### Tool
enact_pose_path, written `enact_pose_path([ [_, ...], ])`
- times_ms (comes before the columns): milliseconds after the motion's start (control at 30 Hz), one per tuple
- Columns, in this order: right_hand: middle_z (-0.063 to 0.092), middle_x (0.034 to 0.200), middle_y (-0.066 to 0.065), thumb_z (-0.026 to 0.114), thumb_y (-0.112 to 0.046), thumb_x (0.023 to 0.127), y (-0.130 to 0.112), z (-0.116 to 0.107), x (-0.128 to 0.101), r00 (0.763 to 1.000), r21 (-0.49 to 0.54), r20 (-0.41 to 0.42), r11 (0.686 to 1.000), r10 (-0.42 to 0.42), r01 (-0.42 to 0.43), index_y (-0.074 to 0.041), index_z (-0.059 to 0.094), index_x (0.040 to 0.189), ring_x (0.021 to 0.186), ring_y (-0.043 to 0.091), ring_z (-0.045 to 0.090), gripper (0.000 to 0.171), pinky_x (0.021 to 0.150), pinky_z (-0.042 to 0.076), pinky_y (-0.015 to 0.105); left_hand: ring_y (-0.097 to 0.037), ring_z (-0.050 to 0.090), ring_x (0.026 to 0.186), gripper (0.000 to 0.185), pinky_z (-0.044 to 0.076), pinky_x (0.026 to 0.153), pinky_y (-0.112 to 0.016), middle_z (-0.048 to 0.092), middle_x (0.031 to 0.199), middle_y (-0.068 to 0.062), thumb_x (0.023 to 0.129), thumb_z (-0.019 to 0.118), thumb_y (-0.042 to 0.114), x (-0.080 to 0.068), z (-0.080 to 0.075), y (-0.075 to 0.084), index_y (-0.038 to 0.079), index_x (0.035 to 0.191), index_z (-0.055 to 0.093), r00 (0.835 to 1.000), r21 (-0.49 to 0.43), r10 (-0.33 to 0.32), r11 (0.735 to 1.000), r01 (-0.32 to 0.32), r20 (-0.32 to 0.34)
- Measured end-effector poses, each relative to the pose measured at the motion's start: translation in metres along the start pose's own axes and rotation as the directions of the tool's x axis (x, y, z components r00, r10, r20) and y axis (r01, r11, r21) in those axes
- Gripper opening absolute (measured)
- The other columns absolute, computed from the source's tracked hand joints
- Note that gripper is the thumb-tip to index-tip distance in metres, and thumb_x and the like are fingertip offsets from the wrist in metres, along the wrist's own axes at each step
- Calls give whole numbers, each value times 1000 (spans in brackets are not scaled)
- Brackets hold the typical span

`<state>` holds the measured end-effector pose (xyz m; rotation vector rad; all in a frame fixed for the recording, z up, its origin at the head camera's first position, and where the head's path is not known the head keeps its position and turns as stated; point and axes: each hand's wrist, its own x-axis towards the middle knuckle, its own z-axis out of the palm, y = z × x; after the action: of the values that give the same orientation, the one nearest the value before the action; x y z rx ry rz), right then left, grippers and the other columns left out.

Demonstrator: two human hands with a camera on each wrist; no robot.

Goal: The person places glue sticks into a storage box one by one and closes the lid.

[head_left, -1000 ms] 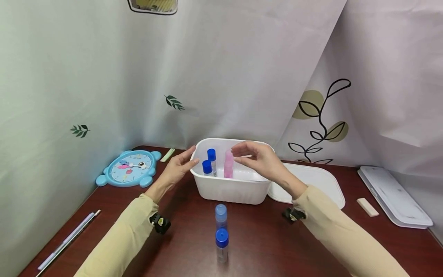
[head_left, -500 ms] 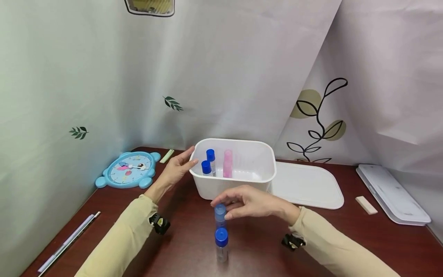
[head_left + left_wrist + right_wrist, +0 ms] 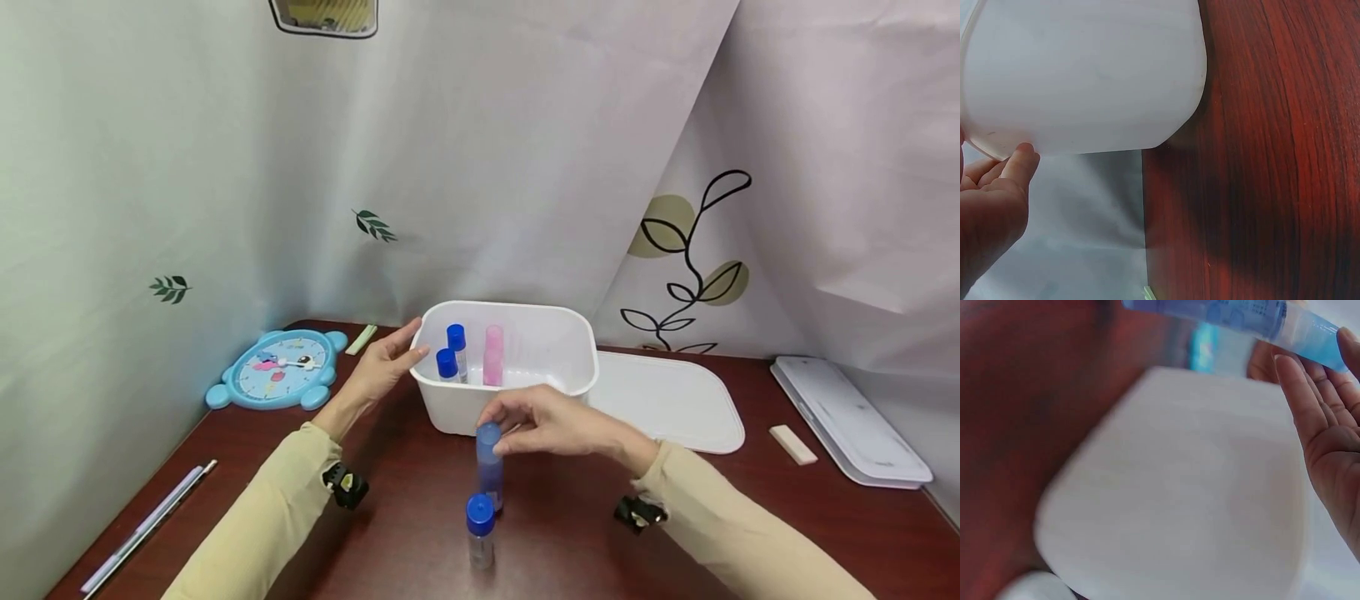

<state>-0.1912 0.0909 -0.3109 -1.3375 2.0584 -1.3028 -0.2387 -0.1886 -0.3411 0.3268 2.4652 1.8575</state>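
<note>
I note one change over the last half second: the right hand [image 3: 543, 422], which was at the blue tube [image 3: 490, 475] while it stood on the table [image 3: 405, 533], now has it higher and slightly to the right, apparently off the surface. Thumb and fingers pinch its top; the tube hangs nearly upright, outside the box [image 3: 457, 407] and on its near side. I take this to mean the lift is made and only the near tube [image 3: 482, 542] remains standing on the table. The left hand [image 3: 378, 367] is unmoved, gripping the box's left rim between thumb and fingers. Inside the box, towards its left, I count two capped tubes [image 3: 457, 337] and, right of them, a pink tube [image 3: 492, 357]. As to the surface, it is dark red wood-grain. The lid [image 3: 667, 400] lies flat right of the box; farther right are a pale block [image 3: 793, 445] and a white case [image 3: 851, 421]. On the left I record a blue clock [image 3: 281, 367], a green strip [image 3: 362, 339] and, nearer, slim pens [image 3: 150, 529]. Pale cloth [image 3: 480, 167] printed with leaves encloses the far side and both flanks.
</note>
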Motion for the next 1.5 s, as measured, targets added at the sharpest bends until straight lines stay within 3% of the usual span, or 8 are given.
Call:
enact_pose_path([
  [167, 67, 99, 12, 64, -1, 87, -26, -41, -5, 986, 0, -152, 998, -65, 66, 4, 59, 111, 88, 16, 66, 25, 79, 56, 34, -34, 33, 137, 62, 34, 106, -46, 25, 154, -14, 95, 56, 21, 0, -1, 1, 6, 148, 26, 1000, -2, 1, 1000, -1, -5],
  [333, 68, 104, 5, 59, 4, 89, -33, -81, -6, 922, 88, -384, 991, -58, 99, 4, 56, 113, 89, 16, 67, 25, 82, 55, 37, -35, 31, 138, 64, 34, 107, -47, 24, 154, -14, 95, 57, 23, 1, -2, 0, 6, 148, 26, 1000, 10, -5, 1000, 6, -10],
  [433, 67, 100, 2, 57, 4, 90, -21, -94, 0, 872, 117, -489, 992, 15, 49, 7, 53, 116, 87, 12, 66, 27, 81, 55, 34, -35, 32, 137, 64, 34, 107, -46, 25, 154, -14, 95, 57, 23, 1, -3, -1, 6, 148, 26, 1000, 9, -12, 1000, 12, -10],
  [533, 64, 103, 9, 56, 2, 91, 0, -100, 9, 849, 100, -519, 993, 101, -56, 10, 50, 122, 86, 8, 65, 33, 82, 55, 29, -34, 34, 136, 63, 35, 106, -46, 25, 154, -13, 95, 57, 23, 0, -2, -2, 7, 148, 27, 1000, 2, -21, 1000, 21, -7],
  [700, 62, 111, 25, 59, -1, 90, 35, -100, 19, 856, 30, -475, 976, 202, -214, 8, 53, 123, 93, 14, 64, 34, 85, 54, 29, -34, 34, 136, 62, 35, 106, -46, 25, 154, -13, 95, 56, 22, 0, -1, -4, 7, 148, 27, 1000, -10, -19, 1000, 19, 0],
  [967, 65, 107, 25, 62, 0, 87, 52, -97, 31, 899, -67, -352, 951, 261, -303, 9, 56, 114, 101, 28, 62, 29, 88, 53, 36, -35, 34, 136, 63, 35, 106, -47, 25, 154, -13, 95, 57, 24, -1, 0, 0, 8, 148, 27, 1000, -2, -13, 1000, 13, -1],
  [1300, 66, 105, 23, 63, 2, 85, 54, -97, 35, 917, -228, -304, 915, 259, -334, 9, 59, 108, 104, 34, 62, 24, 89, 52, 40, -34, 34, 137, 63, 34, 106, -47, 25, 154, -12, 95, 57, 24, 0, 0, 2, 10, 149, 27, 1000, -12, -25, 1000, 25, -8],
  [1500, 60, 118, 28, 62, 3, 86, 51, -95, 32, 923, -228, -310, 925, 228, -305, 13, 55, 116, 113, 39, 57, 33, 96, 47, 42, -34, 34, 136, 62, 35, 106, -46, 25, 154, -13, 95, 56, 23, 0, -1, 0, 9, 148, 27, 1000, 0, -26, 1000, 26, -5],
])
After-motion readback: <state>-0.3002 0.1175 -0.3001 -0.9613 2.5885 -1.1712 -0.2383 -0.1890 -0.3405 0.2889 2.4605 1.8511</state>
